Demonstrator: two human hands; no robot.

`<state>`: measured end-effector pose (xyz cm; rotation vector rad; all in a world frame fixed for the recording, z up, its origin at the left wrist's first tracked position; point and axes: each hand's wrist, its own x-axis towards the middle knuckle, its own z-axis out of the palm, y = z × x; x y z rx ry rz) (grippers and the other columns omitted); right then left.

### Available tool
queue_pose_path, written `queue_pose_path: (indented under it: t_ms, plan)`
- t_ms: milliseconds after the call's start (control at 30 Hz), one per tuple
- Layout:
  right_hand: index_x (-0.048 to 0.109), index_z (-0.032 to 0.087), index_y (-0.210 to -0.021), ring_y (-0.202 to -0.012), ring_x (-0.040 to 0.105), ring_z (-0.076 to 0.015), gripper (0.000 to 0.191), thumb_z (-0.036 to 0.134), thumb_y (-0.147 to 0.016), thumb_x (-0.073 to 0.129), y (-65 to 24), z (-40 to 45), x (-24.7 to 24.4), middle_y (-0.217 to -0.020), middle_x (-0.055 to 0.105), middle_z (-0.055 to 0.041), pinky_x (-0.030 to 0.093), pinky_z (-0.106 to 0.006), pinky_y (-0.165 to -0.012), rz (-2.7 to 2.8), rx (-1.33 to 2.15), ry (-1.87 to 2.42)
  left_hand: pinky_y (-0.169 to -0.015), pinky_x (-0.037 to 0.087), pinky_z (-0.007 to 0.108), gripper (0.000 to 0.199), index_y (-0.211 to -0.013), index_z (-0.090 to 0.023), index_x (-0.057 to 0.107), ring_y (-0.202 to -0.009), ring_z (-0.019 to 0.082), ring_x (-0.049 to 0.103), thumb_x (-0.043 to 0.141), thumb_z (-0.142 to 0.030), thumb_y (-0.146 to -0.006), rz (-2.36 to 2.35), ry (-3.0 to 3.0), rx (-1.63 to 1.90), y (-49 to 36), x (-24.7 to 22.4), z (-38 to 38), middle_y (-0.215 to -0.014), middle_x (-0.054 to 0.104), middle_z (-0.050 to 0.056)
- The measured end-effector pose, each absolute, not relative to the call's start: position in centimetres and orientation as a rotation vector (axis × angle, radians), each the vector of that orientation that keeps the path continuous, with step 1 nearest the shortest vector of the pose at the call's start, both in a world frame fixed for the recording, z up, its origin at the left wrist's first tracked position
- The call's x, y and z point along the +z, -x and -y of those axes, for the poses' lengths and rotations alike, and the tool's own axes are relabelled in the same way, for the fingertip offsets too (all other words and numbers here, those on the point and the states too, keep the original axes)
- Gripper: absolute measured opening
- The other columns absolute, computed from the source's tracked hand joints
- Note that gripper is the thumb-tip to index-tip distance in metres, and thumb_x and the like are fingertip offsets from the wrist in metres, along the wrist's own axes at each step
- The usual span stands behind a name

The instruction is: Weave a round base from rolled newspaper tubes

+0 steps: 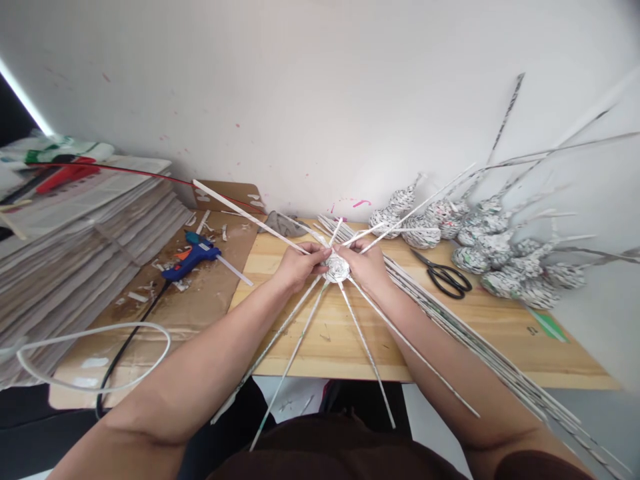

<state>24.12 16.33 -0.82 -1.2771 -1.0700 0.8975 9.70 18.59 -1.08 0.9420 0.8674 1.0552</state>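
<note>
Between my two hands is a small round woven base of rolled paper (337,268), whitish with grey print, with several long paper strips sticking out all round it like spokes. My left hand (301,264) pinches its upper left edge, thumb and fingers closed. On the upper right edge my right hand (369,265) is closed too, thumb near the other thumb. One spoke (250,217) slants up past my left hand, and another (425,212) slants up past my right. Several spokes hang down over the table's front edge.
A blue glue gun (193,261) lies on cardboard (220,293) at the left, beside a tall newspaper stack (100,247). Black scissors (447,277) rest at the right. Behind them sit several woven paper gourd shapes (470,259). A bundle of paper sticks (465,333) runs under my right forearm.
</note>
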Motion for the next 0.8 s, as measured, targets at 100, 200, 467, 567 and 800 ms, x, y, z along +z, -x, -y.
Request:
queue_pose_path:
  t_ms: [100,200,467,567,800]
  plan:
    - [0.063,0.015,-0.062,-0.05,0.056,-0.0141,0.027,0.038,-0.06,0.078,-23.8,-16.3,-0.5,-0.055,0.063,-0.0006,0.043,-0.027,-0.05,0.953,0.941,1.231,-0.052,0.054,0.021,0.04,-0.065,-0.01,0.063,-0.057,0.011,0.06,0.091,-0.03,-0.044,-0.869,-0.935,1.063,-9.8,-0.9,-18.5,-0.063,0.062,0.001]
    - [0.063,0.015,-0.064,-0.05,0.056,-0.014,0.029,0.04,-0.061,0.077,-23.7,-16.2,-0.5,-0.056,0.064,-0.0011,0.044,-0.027,-0.051,0.916,0.989,1.18,-0.052,0.054,0.021,0.042,-0.066,-0.01,0.063,-0.058,0.011,0.06,0.091,-0.034,-0.044,-0.857,-0.954,1.068,-9.7,-1.0,-18.5,-0.064,0.062,0.001]
    - [0.066,0.017,-0.07,-0.053,0.054,-0.014,0.028,0.045,-0.07,0.071,-23.9,-16.5,-1.2,-0.059,0.063,0.0,0.041,-0.026,-0.05,1.1,0.829,1.257,-0.054,0.057,0.025,0.043,-0.069,-0.011,0.066,-0.059,0.012,0.059,0.088,-0.042,-0.049,-0.831,-1.117,1.107,-9.6,-1.0,-18.2,-0.067,0.062,0.001]
    - [0.063,0.019,-0.071,-0.052,0.053,-0.0135,0.03,0.047,-0.069,0.072,-24.0,-16.4,-0.5,-0.058,0.061,0.0013,0.041,-0.026,-0.05,1.143,0.916,1.215,-0.054,0.057,0.025,0.043,-0.068,-0.012,0.065,-0.058,0.012,0.058,0.087,-0.045,-0.051,-0.864,-1.124,1.238,-9.6,-0.5,-18.1,-0.065,0.06,0.0]
    - [0.059,0.019,-0.072,-0.051,0.05,-0.0118,0.027,0.042,-0.068,0.073,-24.4,-16.1,0.0,-0.056,0.057,0.0032,0.04,-0.026,-0.051,1.311,0.855,1.226,-0.054,0.057,0.027,0.042,-0.07,-0.012,0.066,-0.056,0.012,0.058,0.083,-0.048,-0.057,-0.899,-1.225,1.318,-9.1,-0.2,-18.5,-0.063,0.061,0.001]
